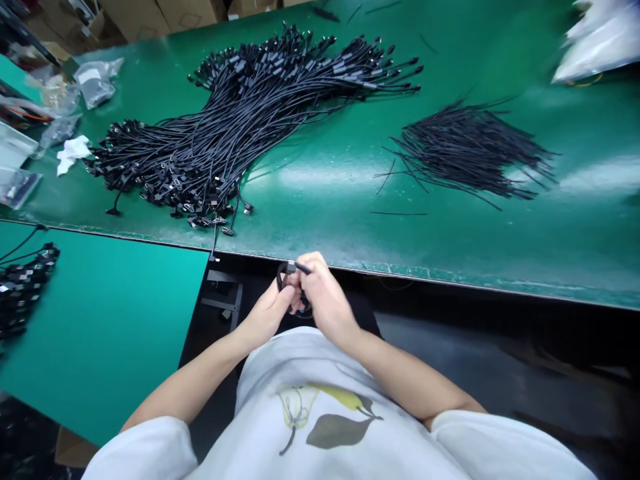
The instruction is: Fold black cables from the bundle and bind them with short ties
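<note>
Just off the table's front edge, in front of my body, both my hands are closed on a short black cable (pixel 281 275) bent into a loop. My left hand (pixel 271 308) pinches the loop between thumb and fingers. Fingers of my right hand (pixel 324 293) grip the cable beside a dark grey block-like part, with a black end sticking out between them. The lower part of the loop is mostly hidden behind my fingers. Beyond my hands, a large heap of black cables (pixel 250 113) with plugs at both ends lies on the green table (pixel 320 233).
Right of the heap lies a bundle of thin black ties or wires (pixel 475 150), with one stray strand in front. A white bag (pixel 600 40) is at the far right. Plastic bags (pixel 95 83) sit at left. More cables (pixel 27 287) rest on a lower green surface (pixel 110 320).
</note>
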`<state>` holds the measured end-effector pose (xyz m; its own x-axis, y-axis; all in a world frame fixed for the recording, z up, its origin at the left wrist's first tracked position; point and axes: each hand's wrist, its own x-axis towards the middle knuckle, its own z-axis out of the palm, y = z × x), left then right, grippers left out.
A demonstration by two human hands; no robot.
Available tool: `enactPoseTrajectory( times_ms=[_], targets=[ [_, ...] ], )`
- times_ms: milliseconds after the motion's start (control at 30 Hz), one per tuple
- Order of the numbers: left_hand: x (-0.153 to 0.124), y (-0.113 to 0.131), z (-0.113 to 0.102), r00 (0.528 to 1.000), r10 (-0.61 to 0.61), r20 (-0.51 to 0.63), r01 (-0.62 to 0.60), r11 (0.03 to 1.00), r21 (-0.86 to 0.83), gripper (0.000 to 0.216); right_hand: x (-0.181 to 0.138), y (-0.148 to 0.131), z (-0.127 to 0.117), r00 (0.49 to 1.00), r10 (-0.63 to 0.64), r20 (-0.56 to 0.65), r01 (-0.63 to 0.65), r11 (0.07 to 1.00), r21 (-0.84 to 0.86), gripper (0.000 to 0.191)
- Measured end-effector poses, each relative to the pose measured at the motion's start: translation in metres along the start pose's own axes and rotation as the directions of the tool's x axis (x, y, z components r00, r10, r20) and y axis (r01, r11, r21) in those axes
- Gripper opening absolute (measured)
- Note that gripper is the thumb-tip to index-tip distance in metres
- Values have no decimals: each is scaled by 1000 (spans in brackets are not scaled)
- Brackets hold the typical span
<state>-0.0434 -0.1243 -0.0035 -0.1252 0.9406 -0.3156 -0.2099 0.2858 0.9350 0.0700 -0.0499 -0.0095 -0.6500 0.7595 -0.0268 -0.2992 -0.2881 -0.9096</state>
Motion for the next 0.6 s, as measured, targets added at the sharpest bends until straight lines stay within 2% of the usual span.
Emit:
enactPoseTrajectory(
  times_ms=[67, 100, 200, 300, 367, 433, 500, 600],
  targets=[
    [0, -1, 0, 999, -16, 30, 11, 989, 144, 36, -2, 4, 3, 994, -109, -18, 104, 974, -203, 30],
    [-1, -2, -1, 998, -30, 60, 18, 981, 194, 35, -1, 5, 2, 995, -99, -19, 92, 969, -229, 27],
    [-3, -8, -5, 988, -62, 144, 23, 965, 262, 30, 1, 5, -3, 994, 108, 34, -104, 990, -90, 29],
    [-3, -18, -4, 981, -113, 157, 68, 962, 265, 23, 3, 5, -7, 952, 274, 139, -274, 962, -16, 32],
    [-2, -24, 1, 984, -141, 110, 116, 972, 206, 20, 3, 7, -6, 955, 268, 124, -273, 962, 19, 34],
    [-3, -27, 5, 982, -176, 69, 172, 983, 62, 23, 4, 11, -4, 975, 217, 47, -220, 973, 69, 34],
    [-6, -27, 8, 962, -254, 97, 263, 960, -92, 26, 7, 14, -5, 975, 222, 25, -223, 971, 84, 36],
    [-14, -20, 3, 903, -359, 237, 400, 904, -154, 23, 13, 10, -13, 916, 343, 210, -369, 924, 97, 39]
  ],
)
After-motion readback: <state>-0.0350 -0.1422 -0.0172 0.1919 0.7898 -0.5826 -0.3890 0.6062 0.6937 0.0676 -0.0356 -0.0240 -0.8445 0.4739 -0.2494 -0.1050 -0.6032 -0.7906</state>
